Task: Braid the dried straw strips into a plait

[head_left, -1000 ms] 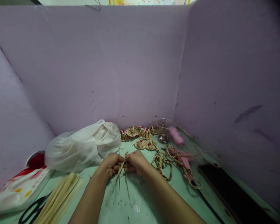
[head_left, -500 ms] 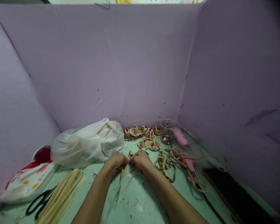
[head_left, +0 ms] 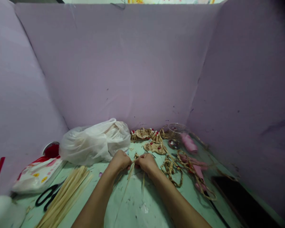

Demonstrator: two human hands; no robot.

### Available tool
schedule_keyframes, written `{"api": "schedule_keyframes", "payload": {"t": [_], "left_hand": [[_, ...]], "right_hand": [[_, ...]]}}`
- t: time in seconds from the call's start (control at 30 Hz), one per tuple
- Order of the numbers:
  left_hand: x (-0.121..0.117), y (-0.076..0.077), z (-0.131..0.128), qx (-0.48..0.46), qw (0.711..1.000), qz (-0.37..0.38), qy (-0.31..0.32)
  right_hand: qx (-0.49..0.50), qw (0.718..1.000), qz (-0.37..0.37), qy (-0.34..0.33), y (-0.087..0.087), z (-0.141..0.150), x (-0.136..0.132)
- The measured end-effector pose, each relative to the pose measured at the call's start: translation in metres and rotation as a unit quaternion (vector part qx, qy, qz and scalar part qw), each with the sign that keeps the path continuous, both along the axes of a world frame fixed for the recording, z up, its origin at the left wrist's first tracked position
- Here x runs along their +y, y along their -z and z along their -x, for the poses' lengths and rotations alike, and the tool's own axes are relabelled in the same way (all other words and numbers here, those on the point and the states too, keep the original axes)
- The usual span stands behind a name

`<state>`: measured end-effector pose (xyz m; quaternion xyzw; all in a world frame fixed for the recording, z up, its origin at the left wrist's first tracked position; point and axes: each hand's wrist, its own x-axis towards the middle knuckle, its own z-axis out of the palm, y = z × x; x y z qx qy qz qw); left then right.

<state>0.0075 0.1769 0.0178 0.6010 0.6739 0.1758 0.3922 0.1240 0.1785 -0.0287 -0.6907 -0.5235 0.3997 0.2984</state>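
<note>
Purple walls (head_left: 133, 63) rise round the green tabletop (head_left: 125, 213), and what a bulky white plastic bag (head_left: 95, 142) slumped at the back left! Pale strips (head_left: 66, 191) lie nearer. Centre stage, 2 hands: left hand (head_left: 121, 161) and right hand (head_left: 147, 162), side by side, fingers pinched nearly closed, both gripping thin straw strands (head_left: 131, 171) between them, loose ends dangling over the tabletop's middle.
</note>
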Motion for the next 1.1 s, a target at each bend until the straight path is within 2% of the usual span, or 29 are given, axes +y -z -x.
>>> {"api": "schedule_keyframes", "payload": {"t": [0.1,0.27,0.47,0.6,0.7,0.8,0.87,0.93,1.0,1.1], "left_hand": [[-0.007,-0.002,-0.006,0.096,0.994,-0.026,0.032],[-0.022,0.000,-0.023,0.180,0.977,-0.112,0.025],[-0.028,-0.002,-0.027,0.217,0.968,-0.115,0.056],[-0.030,0.003,-0.028,0.215,0.962,-0.156,0.060],[-0.025,0.004,-0.023,0.173,0.972,-0.151,0.060],[-0.013,0.000,-0.011,0.085,0.993,-0.068,0.042],[-0.006,-0.002,-0.006,-0.017,0.998,-0.048,-0.039],[-0.003,-0.001,-0.006,-0.127,0.986,-0.029,-0.108],[-0.004,0.001,-0.012,-0.194,0.975,0.021,-0.110],[-0.007,0.006,-0.020,-0.206,0.971,0.091,-0.077]], "right_hand": [[0.018,1.000,-0.016,0.004,0.002,0.000,-0.001],[0.036,0.999,-0.027,0.005,0.003,-0.001,-0.004],[0.106,0.994,-0.009,-0.004,-0.015,0.000,-0.013],[0.157,0.988,-0.006,-0.011,-0.022,0.001,-0.017],[0.154,0.988,-0.005,-0.009,-0.020,0.000,-0.016],[0.151,0.988,-0.001,-0.021,-0.017,-0.002,-0.014],[0.149,0.988,0.005,-0.028,-0.017,-0.004,-0.013],[0.158,0.987,0.011,-0.036,-0.016,-0.005,-0.011],[0.169,0.984,0.019,-0.045,-0.017,-0.007,-0.010],[0.167,0.983,0.030,-0.065,-0.017,-0.008,-0.009]]}}
